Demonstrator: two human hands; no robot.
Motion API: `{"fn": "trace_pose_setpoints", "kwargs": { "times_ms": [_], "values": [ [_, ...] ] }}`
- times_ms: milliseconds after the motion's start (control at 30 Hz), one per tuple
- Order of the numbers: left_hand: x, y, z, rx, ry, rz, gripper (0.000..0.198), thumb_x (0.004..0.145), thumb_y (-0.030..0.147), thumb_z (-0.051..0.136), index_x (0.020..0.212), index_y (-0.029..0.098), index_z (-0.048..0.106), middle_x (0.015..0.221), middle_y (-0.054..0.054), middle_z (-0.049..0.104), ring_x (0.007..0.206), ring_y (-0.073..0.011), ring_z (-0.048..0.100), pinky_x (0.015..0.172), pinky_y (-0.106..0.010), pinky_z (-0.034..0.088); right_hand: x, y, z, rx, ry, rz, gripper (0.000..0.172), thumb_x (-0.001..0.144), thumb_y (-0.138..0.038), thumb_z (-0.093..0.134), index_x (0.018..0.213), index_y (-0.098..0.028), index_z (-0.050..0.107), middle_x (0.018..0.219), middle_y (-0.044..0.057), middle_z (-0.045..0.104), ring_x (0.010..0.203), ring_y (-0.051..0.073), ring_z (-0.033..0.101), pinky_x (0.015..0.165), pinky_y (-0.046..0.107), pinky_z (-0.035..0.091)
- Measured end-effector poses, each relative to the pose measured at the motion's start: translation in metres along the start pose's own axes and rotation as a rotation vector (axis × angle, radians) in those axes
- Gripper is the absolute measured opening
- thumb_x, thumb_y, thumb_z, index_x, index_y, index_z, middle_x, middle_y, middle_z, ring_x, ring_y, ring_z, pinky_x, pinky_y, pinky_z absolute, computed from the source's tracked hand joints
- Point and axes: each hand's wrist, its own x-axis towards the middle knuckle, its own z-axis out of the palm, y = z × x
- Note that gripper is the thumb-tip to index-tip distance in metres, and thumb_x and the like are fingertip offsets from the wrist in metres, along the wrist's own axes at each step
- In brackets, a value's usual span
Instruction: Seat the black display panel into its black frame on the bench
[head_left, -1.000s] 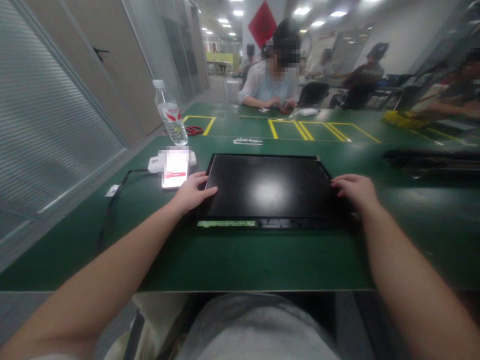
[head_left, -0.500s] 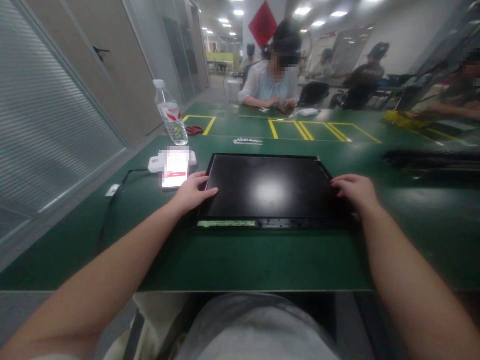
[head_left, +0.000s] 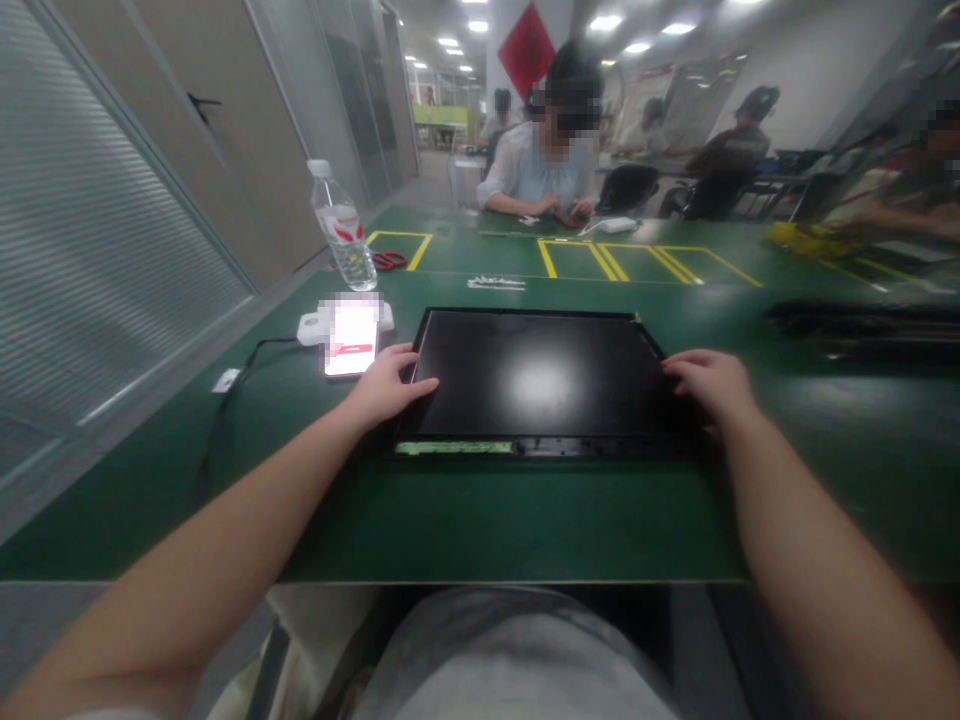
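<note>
A black LCD screen panel [head_left: 480, 375] lies face up on the green table in front of me. Along its near edge runs a strip with a green circuit board [head_left: 454, 448] at the left and black material at the right. My left hand [head_left: 390, 385] grips the panel's left edge, its thumb on the face and its fingers along the side. At the right edge, my right hand [head_left: 709, 385] has its fingers closed on the rim near the far corner; some fingertips are hidden.
Left of the panel are a lit phone [head_left: 352, 340], a white cabled device [head_left: 309, 329], a water bottle [head_left: 345, 235] and red-handled scissors [head_left: 388, 261]. Small white pieces [head_left: 495, 283] lie beyond it. Dark parts [head_left: 847, 330] sit at right. A person [head_left: 540, 170] works opposite.
Almost nothing differs. My left thumb has shifted very slightly to the right on the panel's face; the panel and my right hand stay in place.
</note>
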Motion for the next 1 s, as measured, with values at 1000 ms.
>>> {"fn": "trace_pose_setpoints", "kwargs": {
  "times_ms": [1000],
  "values": [
    [-0.002, -0.001, 0.0, 0.01, 0.018, 0.002, 0.059, 0.08, 0.055, 0.073, 0.122, 0.014, 0.078, 0.157, -0.017, 0.056, 0.144, -0.04, 0.053, 0.124, -0.05, 0.04, -0.001, -0.002, 0.0, -0.02, -0.001, 0.009, 0.011, 0.073, -0.02, 0.07, 0.078, -0.023, 0.079, 0.053, -0.001, 0.064, 0.057, 0.018, 0.067, 0.07, 0.031, 0.055]
  ]
}}
